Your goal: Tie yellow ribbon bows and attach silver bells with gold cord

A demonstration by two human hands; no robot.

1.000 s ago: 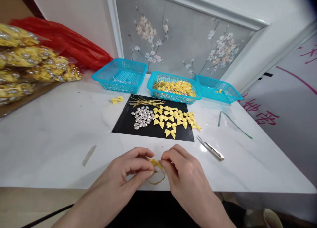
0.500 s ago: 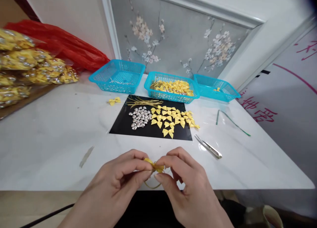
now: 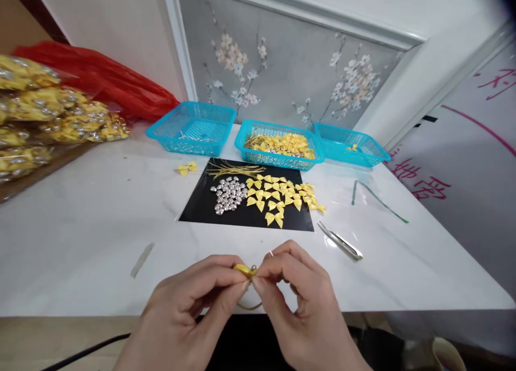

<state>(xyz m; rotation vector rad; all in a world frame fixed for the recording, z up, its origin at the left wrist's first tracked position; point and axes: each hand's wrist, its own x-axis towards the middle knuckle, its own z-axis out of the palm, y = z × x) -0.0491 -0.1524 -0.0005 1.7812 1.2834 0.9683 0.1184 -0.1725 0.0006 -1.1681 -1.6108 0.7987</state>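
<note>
Item in hand: one small yellow ribbon bow (image 3: 244, 269), pinched between thumb and forefinger of the left hand (image 3: 189, 312) and of the right hand (image 3: 300, 306), both grips closed narrow on it at the near edge of the white table (image 3: 80, 226). A thin gold cord loop (image 3: 250, 306) hangs beneath the bow, and a small silver bead or charm seems to sit at its centre, too small to tell for certain. Stock yet unworked, on the black mat (image 3: 201, 212) mid-table: a cluster of silver heart charms (image 3: 229, 192) at left, a spread of loose yellow bows (image 3: 282, 196) at right, a bundle of gold cords (image 3: 234, 168) along the far edge. One stray bow (image 3: 187, 168) lies off the mat to the left. Behind stand three turquoise baskets: the left basket (image 3: 192, 128) holding only a few pale strands, the middle basket (image 3: 278, 144) well filled with yellow pieces that look like finished ones, the right basket (image 3: 350, 148) nearly bare with a single yellow piece. Clear bags of yellow-and-silver goods (image 3: 44, 113) are stacked at far left, a red plastic bag (image 3: 100, 86) behind them. Small snips (image 3: 341, 242) rest to the right of the mat. Judgement: the present piece appears mid-assembly, many look done, and some two dozen bows and charms remain.
</note>
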